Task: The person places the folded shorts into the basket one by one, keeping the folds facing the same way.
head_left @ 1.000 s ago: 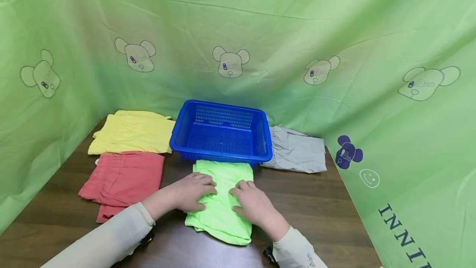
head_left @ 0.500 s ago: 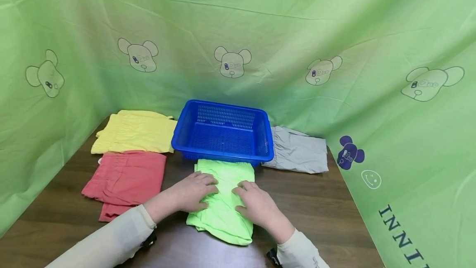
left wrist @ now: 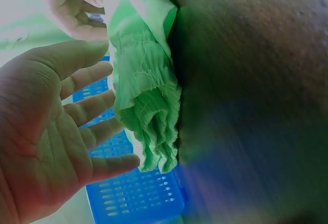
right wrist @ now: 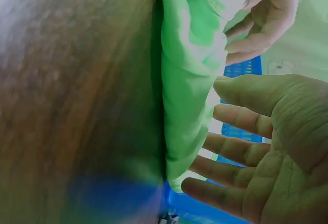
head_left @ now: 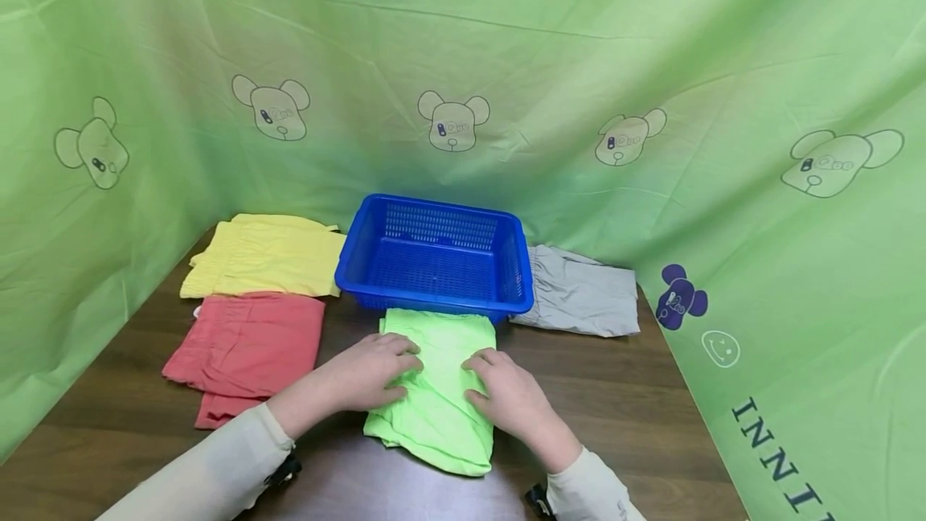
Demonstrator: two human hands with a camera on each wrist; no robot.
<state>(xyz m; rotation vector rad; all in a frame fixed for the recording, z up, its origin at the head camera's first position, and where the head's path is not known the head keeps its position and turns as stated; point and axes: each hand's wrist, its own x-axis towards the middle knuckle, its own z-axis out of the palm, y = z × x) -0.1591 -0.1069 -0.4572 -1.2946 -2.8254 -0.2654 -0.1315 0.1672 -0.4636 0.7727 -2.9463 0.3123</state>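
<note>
Folded bright green shorts [head_left: 441, 424] lie on the table in front of the blue basket. On their left part rests my left hand [head_left: 372, 372], its fingers spread and lightly bent in the left wrist view, fingertips against the cloth. My right hand [head_left: 512, 391] touches the right side in the same way, fingers extended and apart in the right wrist view. The gathered waistband [left wrist: 146, 85] shows at the edge by the left hand. Neither hand pinches the cloth.
Behind the green shorts stands a blue plastic basket [head_left: 434, 301] with nothing inside. Folded yellow shorts [head_left: 271, 256] and red shorts [head_left: 253, 344] lie at the left, grey shorts [head_left: 582, 292] at the right. A green printed curtain [head_left: 550, 38] surrounds the wooden table [head_left: 622, 416].
Both hands have slid slightly outward over the green shorts, away from each other. The shorts stay nearly where they were. The head view has shifted a little.
</note>
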